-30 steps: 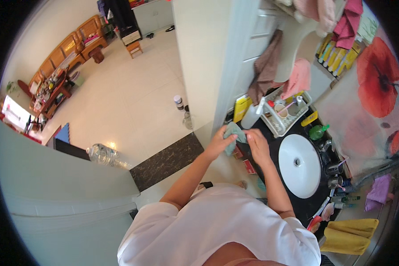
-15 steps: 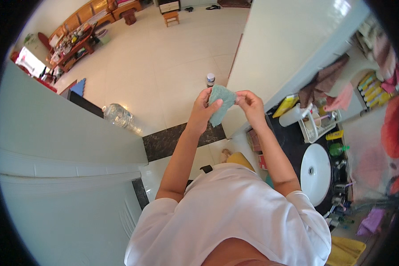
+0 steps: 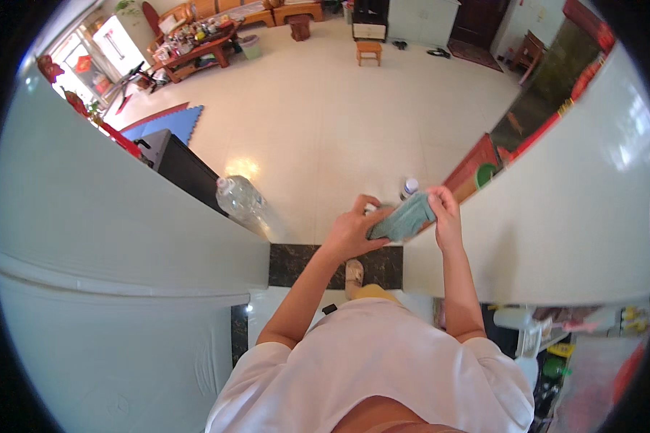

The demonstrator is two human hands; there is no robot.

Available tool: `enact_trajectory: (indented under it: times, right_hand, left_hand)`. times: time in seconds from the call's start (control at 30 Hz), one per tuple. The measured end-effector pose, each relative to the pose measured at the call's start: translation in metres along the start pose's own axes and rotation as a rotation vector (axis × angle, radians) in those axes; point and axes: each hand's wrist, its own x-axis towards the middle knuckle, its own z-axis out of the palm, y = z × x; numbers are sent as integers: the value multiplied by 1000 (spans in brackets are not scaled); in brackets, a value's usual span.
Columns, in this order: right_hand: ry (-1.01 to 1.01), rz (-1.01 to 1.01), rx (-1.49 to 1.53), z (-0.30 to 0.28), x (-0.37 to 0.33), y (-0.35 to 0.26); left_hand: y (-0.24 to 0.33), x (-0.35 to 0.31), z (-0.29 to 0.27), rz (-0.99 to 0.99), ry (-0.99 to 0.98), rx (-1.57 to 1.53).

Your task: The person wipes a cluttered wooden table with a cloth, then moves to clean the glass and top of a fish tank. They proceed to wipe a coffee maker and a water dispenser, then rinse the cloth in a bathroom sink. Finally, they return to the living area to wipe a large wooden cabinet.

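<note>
Between my two hands, in front of my body, stretches a folded green-grey cloth (image 3: 404, 218). My left hand (image 3: 354, 229) grips its left end, thumb along the lower side and fingers above. At the upper right corner my right hand (image 3: 445, 209) pinches the cloth between thumb and fingers. Just beyond the cloth a small bottle with a white cap (image 3: 409, 186) stands on the floor, its lower part hidden.
A large clear plastic bottle (image 3: 240, 196) stands by the left wall end. Dark marble threshold (image 3: 296, 265) crosses the doorway, with my foot (image 3: 354, 273) on it. Ahead are a small wooden stool (image 3: 369, 52), a low table (image 3: 206, 50) and blue floor mats (image 3: 170, 126). A cluttered washstand is at lower right.
My view has swung toward the room, and the washbasin has shifted to the lower right. A foot now shows on the threshold. The cloth has turned from upright to slanting, still in both hands.
</note>
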Motion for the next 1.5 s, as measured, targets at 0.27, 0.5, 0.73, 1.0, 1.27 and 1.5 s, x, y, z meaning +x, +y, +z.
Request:
enact_trajectory:
  times: [0.27, 0.5, 0.73, 1.0, 1.27, 1.5]
  right_hand:
    - [-276, 133, -167, 27, 134, -2]
    - [-506, -49, -466, 58, 247, -50]
    - [-465, -12, -675, 122, 350, -73]
    - [259, -383, -597, 107, 472, -39]
    - [264, 256, -321, 83, 470, 30]
    - [609, -188, -85, 11, 518, 12]
  left_hand:
    - [-108, 93, -48, -18, 261, 267]
    - [-183, 171, -109, -231, 58, -104]
    - [-199, 289, -107, -28, -184, -794]
    - [-251, 406, -106, -375, -302, -1585]
    - [-253, 509, -111, -511, -375, -1797]
    - [-279, 614, -33, -223, -285, -1161]
